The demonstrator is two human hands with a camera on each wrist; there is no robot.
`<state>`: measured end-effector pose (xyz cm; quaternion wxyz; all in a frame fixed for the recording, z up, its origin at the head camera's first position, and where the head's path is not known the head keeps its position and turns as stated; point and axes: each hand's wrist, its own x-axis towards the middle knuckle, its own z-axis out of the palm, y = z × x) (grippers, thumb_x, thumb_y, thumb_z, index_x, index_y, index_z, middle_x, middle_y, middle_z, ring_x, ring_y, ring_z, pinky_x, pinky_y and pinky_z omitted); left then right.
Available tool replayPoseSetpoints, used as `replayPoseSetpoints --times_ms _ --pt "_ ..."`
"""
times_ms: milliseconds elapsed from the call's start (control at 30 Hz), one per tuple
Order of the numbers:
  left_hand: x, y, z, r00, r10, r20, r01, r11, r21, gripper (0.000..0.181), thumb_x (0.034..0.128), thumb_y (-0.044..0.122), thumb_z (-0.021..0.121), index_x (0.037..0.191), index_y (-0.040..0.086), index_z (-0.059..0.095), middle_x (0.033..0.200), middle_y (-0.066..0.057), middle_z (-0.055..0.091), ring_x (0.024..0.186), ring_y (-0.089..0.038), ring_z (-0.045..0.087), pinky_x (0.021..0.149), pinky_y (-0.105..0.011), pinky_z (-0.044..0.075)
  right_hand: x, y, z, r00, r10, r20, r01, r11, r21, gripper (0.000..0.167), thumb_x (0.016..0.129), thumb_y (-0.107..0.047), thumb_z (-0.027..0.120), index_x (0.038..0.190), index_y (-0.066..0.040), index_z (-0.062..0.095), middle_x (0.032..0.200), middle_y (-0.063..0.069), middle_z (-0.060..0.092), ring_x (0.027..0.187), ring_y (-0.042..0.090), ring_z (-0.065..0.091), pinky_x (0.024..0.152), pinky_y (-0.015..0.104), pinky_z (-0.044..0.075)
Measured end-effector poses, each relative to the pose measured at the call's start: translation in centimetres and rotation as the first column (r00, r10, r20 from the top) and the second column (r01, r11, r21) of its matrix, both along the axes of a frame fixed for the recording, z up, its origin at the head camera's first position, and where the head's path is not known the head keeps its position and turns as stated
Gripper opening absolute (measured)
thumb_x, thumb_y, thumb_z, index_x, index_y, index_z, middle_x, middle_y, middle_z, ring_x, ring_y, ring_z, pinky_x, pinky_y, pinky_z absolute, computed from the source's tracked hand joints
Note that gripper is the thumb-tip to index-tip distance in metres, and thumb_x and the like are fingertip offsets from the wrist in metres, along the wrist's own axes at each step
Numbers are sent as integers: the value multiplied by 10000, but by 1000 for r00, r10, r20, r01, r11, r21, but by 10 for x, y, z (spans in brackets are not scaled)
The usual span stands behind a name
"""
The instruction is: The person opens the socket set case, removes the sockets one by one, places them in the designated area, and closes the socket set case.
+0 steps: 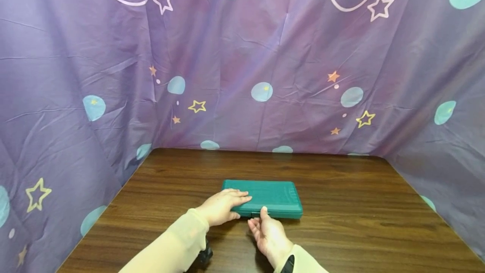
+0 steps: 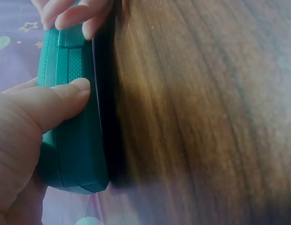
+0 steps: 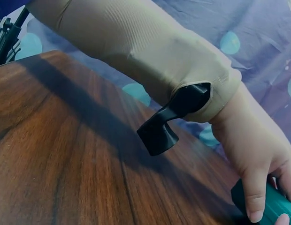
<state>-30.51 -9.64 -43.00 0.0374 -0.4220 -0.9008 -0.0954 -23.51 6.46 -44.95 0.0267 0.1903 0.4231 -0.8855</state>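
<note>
A closed teal case [image 1: 270, 193] lies flat on the table, its latch side facing me. My left hand [image 1: 223, 206] rests its fingers across the lid's left part, its thumb bent against the front side. The left wrist view shows that thumb on the case [image 2: 82, 154] beside the latch [image 2: 71, 38], with my right fingers [image 2: 72, 16] at the latch. My right hand [image 1: 270, 237] is palm up at the front, thumb touching the front edge and fingers loosely bent below it. Seen in the right wrist view, my left hand [image 3: 256, 145] holds the case's end [image 3: 272, 206].
The brown wooden table [image 1: 352, 218] extends around the case. A purple patterned curtain [image 1: 265, 54] hangs behind and at both sides. A black mount [image 3: 176, 112] sticks out from my left sleeve. Dark metal parts [image 3: 9, 35] stand at the right wrist view's upper left.
</note>
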Motion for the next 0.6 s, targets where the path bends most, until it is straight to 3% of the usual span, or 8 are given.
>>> replayPoseSetpoints --times_ms 200,433,600 --pt "4 1 -4 1000 -14 -6 14 1000 -18 543 878 195 706 1392 171 534 1451 0 474 1337 -252 419 1096 -395 320 4 0 -2 1000 1 -17 -1 999 38 207 1051 -137 313 1010 46 402 885 133 440 743 135 534 715 209 525" --pt "3 1 -5 1000 -14 -23 13 1000 -17 528 877 185 703 1382 176 546 1444 12 481 1334 -240 426 1099 -375 316 2 5 -5 999 33 -39 -33 999 8 219 1048 -108 301 1075 87 397 911 163 517 790 149 609 772 238 533" --pt "1 0 -6 1000 -15 -12 15 1000 -18 529 870 192 710 1375 184 554 1439 21 487 1335 -236 426 1098 -375 316 2 12 -8 994 93 -55 -89 993 78 220 1014 -4 271 1137 163 348 898 174 541 779 153 621 781 247 535"
